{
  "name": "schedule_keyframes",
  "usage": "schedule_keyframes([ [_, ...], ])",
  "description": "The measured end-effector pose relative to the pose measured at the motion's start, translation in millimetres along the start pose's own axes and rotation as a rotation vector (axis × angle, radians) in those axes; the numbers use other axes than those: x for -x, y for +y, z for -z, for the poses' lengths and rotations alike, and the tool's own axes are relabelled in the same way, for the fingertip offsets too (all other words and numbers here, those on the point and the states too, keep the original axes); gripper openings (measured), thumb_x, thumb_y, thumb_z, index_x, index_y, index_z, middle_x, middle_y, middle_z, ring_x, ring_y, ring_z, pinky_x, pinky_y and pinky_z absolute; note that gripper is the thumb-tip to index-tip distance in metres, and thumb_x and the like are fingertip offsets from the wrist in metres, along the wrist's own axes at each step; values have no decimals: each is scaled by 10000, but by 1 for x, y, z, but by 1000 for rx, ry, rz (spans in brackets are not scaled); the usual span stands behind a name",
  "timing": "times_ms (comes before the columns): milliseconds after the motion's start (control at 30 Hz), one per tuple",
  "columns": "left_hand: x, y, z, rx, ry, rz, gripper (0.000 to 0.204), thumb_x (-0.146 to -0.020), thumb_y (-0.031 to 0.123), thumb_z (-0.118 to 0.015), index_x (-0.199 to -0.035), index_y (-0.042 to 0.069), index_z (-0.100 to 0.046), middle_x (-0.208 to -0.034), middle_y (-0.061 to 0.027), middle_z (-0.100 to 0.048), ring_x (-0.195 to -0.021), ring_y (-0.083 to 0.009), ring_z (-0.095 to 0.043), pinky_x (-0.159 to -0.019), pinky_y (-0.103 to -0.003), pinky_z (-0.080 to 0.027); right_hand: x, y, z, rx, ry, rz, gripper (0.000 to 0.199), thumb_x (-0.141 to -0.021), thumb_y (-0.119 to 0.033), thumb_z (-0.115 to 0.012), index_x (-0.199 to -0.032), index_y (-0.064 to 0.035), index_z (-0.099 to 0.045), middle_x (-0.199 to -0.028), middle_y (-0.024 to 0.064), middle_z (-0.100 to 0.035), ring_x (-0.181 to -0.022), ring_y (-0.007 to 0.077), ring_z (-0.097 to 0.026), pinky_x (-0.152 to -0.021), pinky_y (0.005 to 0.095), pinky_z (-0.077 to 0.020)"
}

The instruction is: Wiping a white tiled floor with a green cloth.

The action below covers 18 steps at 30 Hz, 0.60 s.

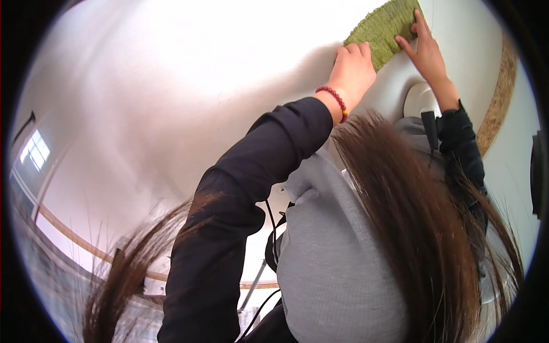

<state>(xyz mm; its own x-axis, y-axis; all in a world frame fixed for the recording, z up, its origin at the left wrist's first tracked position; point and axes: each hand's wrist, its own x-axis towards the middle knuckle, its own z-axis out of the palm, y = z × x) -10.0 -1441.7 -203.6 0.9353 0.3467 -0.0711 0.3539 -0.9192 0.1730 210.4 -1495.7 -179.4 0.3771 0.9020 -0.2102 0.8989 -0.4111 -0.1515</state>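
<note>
A green crinkled piece of cloth-like material (384, 31) with a curved, ragged edge rests on the white tabletop at the upper right. My left hand (354, 71), with a red bead bracelet at its wrist, has its fingers curled closed on the near left edge of the piece. On the right edge lies my right hand (426, 54), its thumb and fingers stretched apart against the green surface. Whether the material has one layer or several, I cannot make out.
The broad white tabletop (171, 114) curves around me, with a brown edge (496, 100) at the right. A pale rounded object (419, 98) sits close below my right wrist. Long hair hangs in front of the view. A bright window (35, 150) shows far left.
</note>
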Motion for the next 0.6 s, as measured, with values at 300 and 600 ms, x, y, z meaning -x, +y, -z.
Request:
schedule_keyframes([
  [300,9,-35,3,137,-20,-53,426,-850,113,-564,-1263,23,-514,-879,-61,-547,-777,-195,-568,-611,-332,-511,52,-26,-53,7,234,-164,696,-793,-425,-694,-1265,-29,-373,-1489,227,-249,-1358,451,-241,-1006,602,-320],
  [600,-5,-43,16,49,-191,-274,814,-695,285,-747,-1340,-64,-393,-944,-83,-516,-885,-209,-549,-728,-312,-511,60,-46,-53,34,229,-255,726,-849,-537,-544,-1461,-244,-286,-1523,175,-185,-1384,425,-173,-1036,634,-243],
])
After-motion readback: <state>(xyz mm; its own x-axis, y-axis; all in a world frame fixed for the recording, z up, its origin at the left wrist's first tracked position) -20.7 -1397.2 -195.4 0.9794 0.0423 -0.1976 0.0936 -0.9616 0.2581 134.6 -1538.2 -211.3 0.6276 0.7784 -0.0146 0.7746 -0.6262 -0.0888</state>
